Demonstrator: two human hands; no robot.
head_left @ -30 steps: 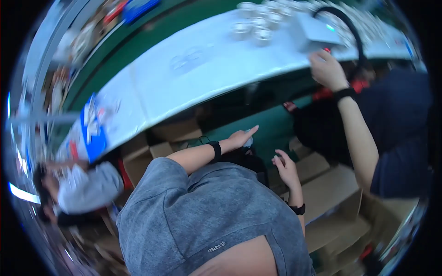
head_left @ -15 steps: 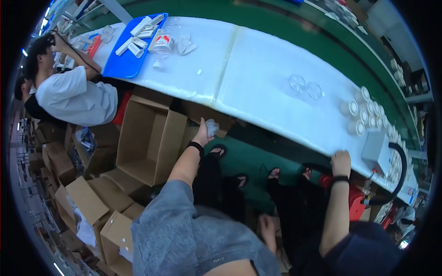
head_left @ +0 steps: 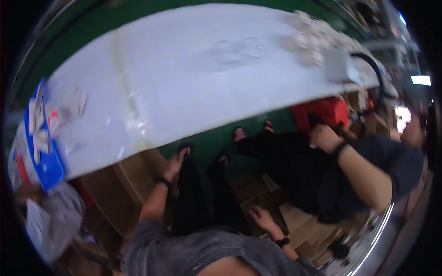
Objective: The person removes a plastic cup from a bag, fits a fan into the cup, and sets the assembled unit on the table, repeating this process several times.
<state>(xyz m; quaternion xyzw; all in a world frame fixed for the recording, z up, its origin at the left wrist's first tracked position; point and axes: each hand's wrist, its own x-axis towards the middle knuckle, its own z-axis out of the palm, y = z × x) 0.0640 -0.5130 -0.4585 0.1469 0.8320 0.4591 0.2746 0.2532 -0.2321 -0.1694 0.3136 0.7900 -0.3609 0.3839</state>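
My left hand (head_left: 174,166), with a dark band at the wrist, is over the floor just right of an open cardboard box (head_left: 108,193) below the table edge. Its fingers look stretched out with nothing visible in them, though the picture is blurred. My right hand (head_left: 261,218), a dark band on its wrist too, hangs low in front of me, empty, its fingers loosely apart. Clear round plastic pieces (head_left: 237,49) lie on the white-covered table (head_left: 193,92); neither hand touches them.
At the left is a blue tray (head_left: 50,165) of white parts. White cylindrical parts (head_left: 308,39) stand by a grey box (head_left: 340,66) with a black hose (head_left: 380,76). A co-worker's hand (head_left: 326,138) is near a red stool (head_left: 322,112). Cartons (head_left: 304,225) stand behind at the right.
My view has swung to the right. The crumpled clear plastic that was in my left hand no longer shows there. The co-worker's hand has come off the table edge.
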